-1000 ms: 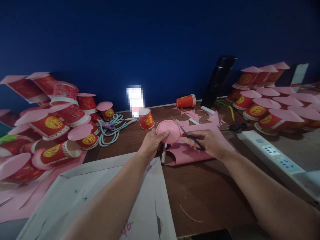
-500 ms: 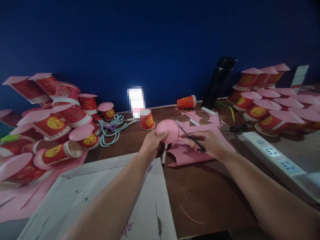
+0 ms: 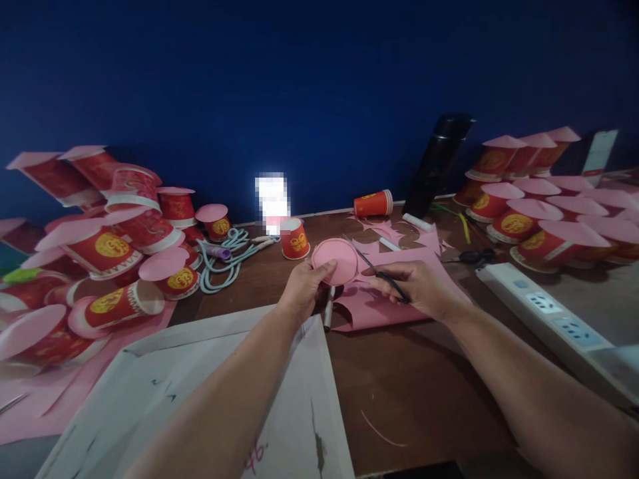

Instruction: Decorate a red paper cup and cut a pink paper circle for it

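Note:
My left hand pinches a round pink paper disc, its thumb lying on top and the face turned up toward me. Scissors with dark handles are gripped in my right hand; their blades lie at the disc's right edge, and I cannot tell whether they touch it. Under both hands spreads a pink paper sheet with curved cut-outs along its edge. A white-barrelled marker lies by the sheet's left side. Just beyond the left hand stands an upside-down red paper cup.
Red cups with pink paper tops crowd the left, and more cups fill the right. A white power strip lies at right. A black flask leans on the blue wall. A pale cardboard piece lies under my left forearm.
Almost nothing differs. Both hands, the disc and the scissors hold nearly the same places, and the whole view has shifted very slightly.

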